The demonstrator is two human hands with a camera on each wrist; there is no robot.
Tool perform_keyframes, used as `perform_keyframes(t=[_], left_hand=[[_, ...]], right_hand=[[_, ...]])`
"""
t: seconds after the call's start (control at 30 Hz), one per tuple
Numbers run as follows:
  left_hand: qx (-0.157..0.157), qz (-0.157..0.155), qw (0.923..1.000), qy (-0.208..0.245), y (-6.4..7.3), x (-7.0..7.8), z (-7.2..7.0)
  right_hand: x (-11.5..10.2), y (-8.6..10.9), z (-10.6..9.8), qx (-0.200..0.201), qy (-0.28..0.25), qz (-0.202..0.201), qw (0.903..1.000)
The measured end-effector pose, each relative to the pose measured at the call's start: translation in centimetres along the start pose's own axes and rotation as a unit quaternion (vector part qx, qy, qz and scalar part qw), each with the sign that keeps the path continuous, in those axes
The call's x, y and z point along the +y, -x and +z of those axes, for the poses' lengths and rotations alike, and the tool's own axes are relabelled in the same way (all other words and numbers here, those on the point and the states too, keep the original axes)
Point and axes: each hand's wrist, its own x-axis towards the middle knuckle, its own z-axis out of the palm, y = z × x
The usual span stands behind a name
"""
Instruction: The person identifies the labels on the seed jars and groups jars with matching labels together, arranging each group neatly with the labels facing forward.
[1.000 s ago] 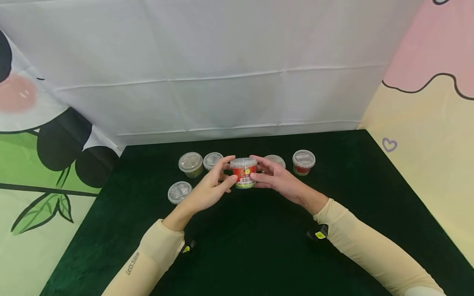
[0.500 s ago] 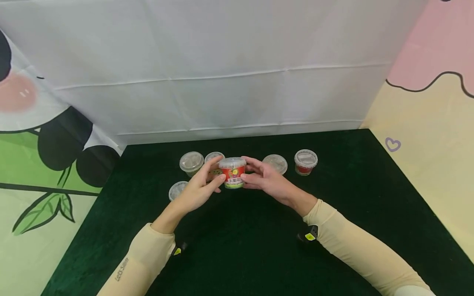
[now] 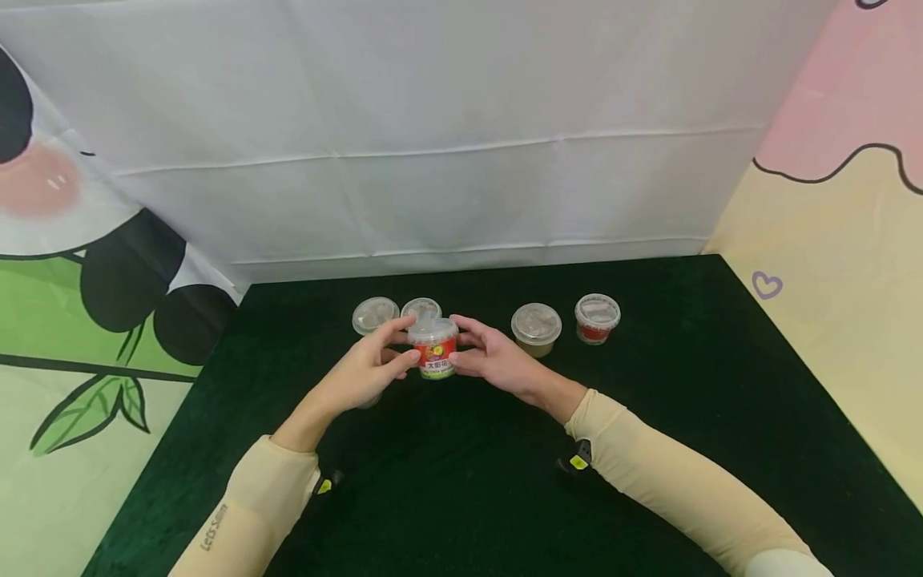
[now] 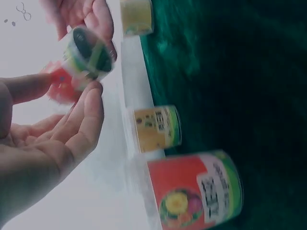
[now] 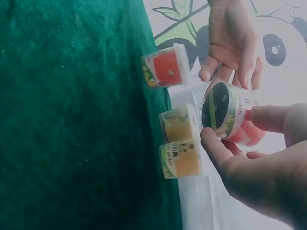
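Observation:
Both hands hold a small clear-lidded plastic cup (image 3: 435,357) with a red, white and green label, raised over the green-covered table. My left hand (image 3: 358,370) grips its left side between thumb and fingers. On the opposite side, thumb and fingers of my right hand (image 3: 508,369) grip it too. The cup's dark base shows in both wrist views, tilted toward the cameras. Just behind it stands a lidded cup (image 3: 421,307), partly covered. Another red-labelled cup (image 4: 194,191) stands below my left hand, which mostly hides it in the head view.
A lidded cup (image 3: 374,313) stands at the back left. Right of the hands are a yellowish cup (image 3: 536,324) and a red-labelled cup (image 3: 598,319). White cloth (image 3: 461,200) hangs behind the green tabletop (image 3: 469,497), with printed cloth at both sides.
Both hands have carried the held cup leftward and slightly lower toward the left group. The yellowish cup on the right has come into full view; the front-left cup is now mostly covered.

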Motion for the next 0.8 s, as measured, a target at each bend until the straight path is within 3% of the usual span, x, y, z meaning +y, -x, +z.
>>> perform_keyframes(t=[0.17,0.33,0.57,0.8], left_hand=[[-0.027,-0.035,0.9990,-0.010,0.3,-0.5,-0.8],[-0.052,-0.065,0.9965,0.003,0.2,-0.5,-0.6],[-0.059,-0.112,0.9917,-0.024,-0.1,-0.2,0.0],[-0.065,-0.124,0.9894,-0.037,0.1,-0.7,0.3]], right_hand=[[0.9,-0.8,0.6,0.007,0.045,0.012,0.9989],[1.6,-1.2,1.1,0.020,0.082,0.009,0.9964],[2.6,-1.7,1.7,0.021,0.066,0.002,0.9976],[3.2,-2.6,2.8,0.014,0.043,0.013,0.9989]])
